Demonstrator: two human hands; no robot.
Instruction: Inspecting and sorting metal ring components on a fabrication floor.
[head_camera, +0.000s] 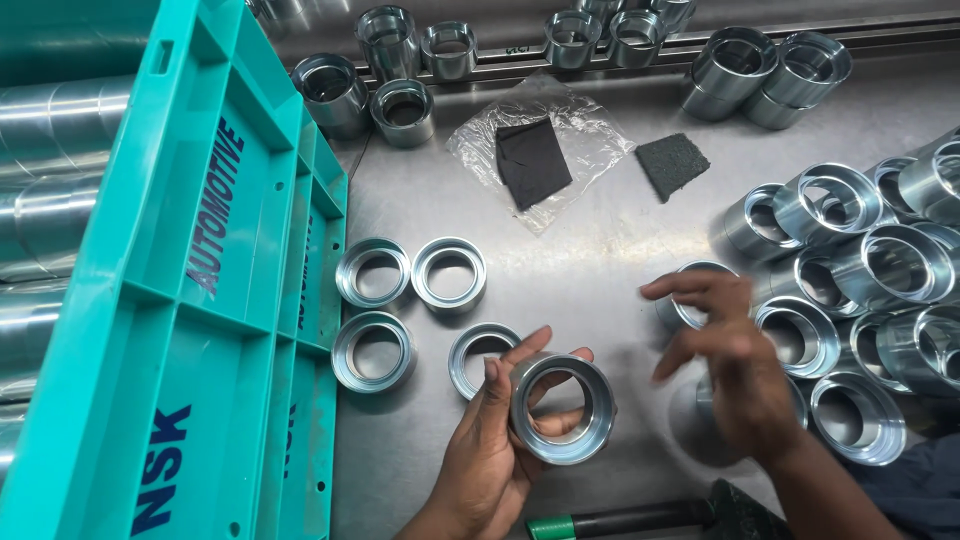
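The left hand (490, 455) grips a steel ring (562, 407) over a metal table (590, 250). The right hand (735, 365) hovers, blurred, beside more rings (860, 290).

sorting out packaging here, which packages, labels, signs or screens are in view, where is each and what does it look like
Teal plastic crate: left side of the steel table, rectangular, ribbed, dark blue printed lettering on its side.
Clear plastic bag: top middle of the table, flat, crinkled, with a dark square pad lying on it.
No signs or screens in view.
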